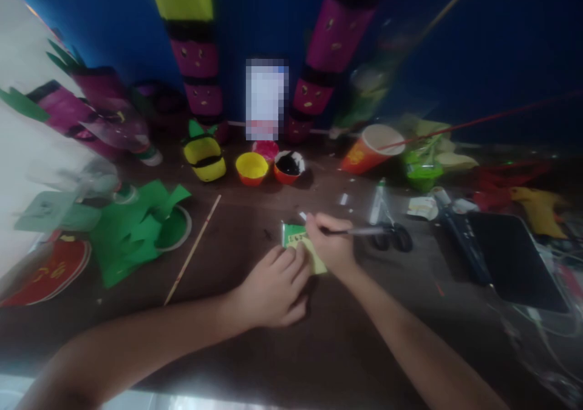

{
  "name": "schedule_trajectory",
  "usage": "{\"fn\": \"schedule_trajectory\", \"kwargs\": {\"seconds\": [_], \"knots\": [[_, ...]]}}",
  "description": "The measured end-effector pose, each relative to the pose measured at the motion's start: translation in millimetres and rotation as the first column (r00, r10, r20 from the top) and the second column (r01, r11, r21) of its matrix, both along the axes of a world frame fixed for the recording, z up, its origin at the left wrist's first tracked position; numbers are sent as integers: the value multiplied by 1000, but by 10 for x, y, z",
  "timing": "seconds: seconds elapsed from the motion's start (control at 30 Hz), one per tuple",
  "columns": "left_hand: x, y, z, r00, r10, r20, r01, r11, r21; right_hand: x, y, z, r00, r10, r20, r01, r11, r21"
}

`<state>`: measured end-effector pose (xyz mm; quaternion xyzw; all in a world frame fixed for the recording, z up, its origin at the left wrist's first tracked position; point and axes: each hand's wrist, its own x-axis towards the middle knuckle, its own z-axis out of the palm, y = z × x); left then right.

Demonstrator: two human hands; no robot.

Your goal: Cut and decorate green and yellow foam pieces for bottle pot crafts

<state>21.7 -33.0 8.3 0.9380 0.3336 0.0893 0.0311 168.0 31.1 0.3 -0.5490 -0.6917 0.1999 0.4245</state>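
Note:
My left hand [276, 285] lies on the table with its fingers curled and pressed together, holding down the edge of a small yellow paper [319, 264]. Dark marks show along the paper's upper part. A green piece [291, 231] sticks out just behind it. Closed in a pinch, my right hand [334, 243] grips a slim dark pen-like stick [359, 231] that points off to the right; its working tip is hidden. Right beside that hand lie black-handled scissors [396, 238] and a clear tube with a green tip [378, 203].
Behind my hands stand cups of yellow paint [252, 168] and black paint [288, 166], and a tilted paper cup [373, 147]. Green sheets [122, 231] and a thin stick [194, 249] lie left. A dark tablet [519, 261] is at right. Painted purple columns [200, 58] rise behind.

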Motion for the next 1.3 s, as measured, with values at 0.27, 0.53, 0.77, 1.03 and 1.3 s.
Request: {"fn": "schedule_trajectory", "kwargs": {"seconds": [0.27,0.53,0.77,1.03,1.3], "knots": [[-7,2,2,1000,3,-3,-3,1000,-1,-4,-1,0,999,-6,-38,5,1000,-6],[7,-60,38,997,-22,-80,28,996,83,166,75,-38,857,-126,-500,35,982,-187],[15,-100,11,998,4,-65,4,992,123,318,147,174,859,-108,-501,-2,977,-214],[21,-90,15,999,12,-42,-9,996,88,111,-41,29,979,-38,-200,8,989,-147],[24,-81,12,999,11,-33,-8,996,90,122,-20,-71,999,-12,-33,10,999,-40]]}}
